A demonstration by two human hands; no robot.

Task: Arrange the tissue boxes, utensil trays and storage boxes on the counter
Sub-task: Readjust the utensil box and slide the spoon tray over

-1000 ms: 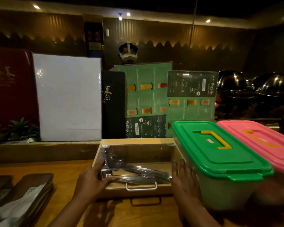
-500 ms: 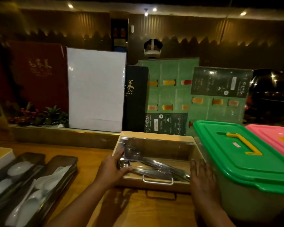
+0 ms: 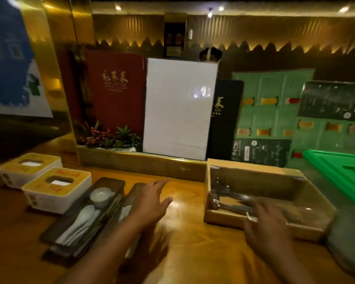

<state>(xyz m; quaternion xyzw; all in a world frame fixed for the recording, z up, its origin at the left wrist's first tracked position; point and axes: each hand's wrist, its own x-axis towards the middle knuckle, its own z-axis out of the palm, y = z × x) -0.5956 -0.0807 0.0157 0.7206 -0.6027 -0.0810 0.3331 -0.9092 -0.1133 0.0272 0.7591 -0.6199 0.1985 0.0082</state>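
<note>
Forearms reach in from the near edge over a wooden bench (image 3: 184, 253). Left hand (image 3: 150, 203) hovers with fingers (image 3: 162, 182) spread apart and empty, over the far end of a dark utensil tray that its arm mostly hides. Right hand (image 3: 268, 228) is motion-blurred just above the near rim of the wooden cutlery box (image 3: 254, 175); its fingers look loosely apart and grip nothing that shows.

Open bench lies between the two hands, a bare glossy strip running back to the raised ledge (image 3: 141, 160).

Left of the left arm, a second dark utensil tray (image 3: 109, 182) lies angled, holding white spoons (image 3: 80, 220) and a small white cup (image 3: 100, 196). Touching its left side are two white tissue boxes with yellow tops, the nearer (image 3: 55, 189) and the farther (image 3: 29, 167), set close together near the bench's left edge.

The cutlery box, with a clear front panel and metal handle, holds metal utensils (image 3: 230, 196). Just beside it on the right stands a storage box with a green lid (image 3: 336, 171), cut off by the frame.

Beyond the ledge stand a red menu (image 3: 115, 93), a white board (image 3: 178, 109), a black menu (image 3: 225, 124) and green menu sheets (image 3: 275, 107); a small plant (image 3: 111, 136) sits at the left.
</note>
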